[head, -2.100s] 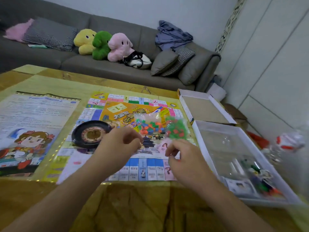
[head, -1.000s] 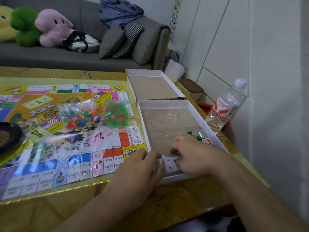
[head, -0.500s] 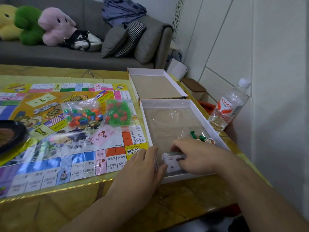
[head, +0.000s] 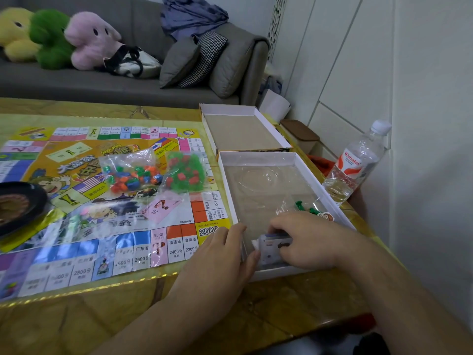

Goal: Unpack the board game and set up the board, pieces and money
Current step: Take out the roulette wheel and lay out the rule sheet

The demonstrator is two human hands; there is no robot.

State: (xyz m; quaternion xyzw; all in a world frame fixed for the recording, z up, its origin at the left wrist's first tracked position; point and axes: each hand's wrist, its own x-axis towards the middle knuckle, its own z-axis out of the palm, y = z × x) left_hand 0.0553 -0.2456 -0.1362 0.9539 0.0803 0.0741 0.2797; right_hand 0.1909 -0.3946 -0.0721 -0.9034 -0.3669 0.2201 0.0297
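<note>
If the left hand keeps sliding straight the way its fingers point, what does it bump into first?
Most likely the near left wall of the box tray. The left hand already lies against it, fingers pointing up and right. Past the wall sits the card stack the right hand grips.

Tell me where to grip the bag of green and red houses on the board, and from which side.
Pinch the bag by its loose top edge, coming from above. It lies flat on the board, with the pieces bulging in the middle, so only the thin plastic edge gives the fingers purchase.

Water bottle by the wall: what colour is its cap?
White, on the water bottle; the head view shows it clearly.
</note>
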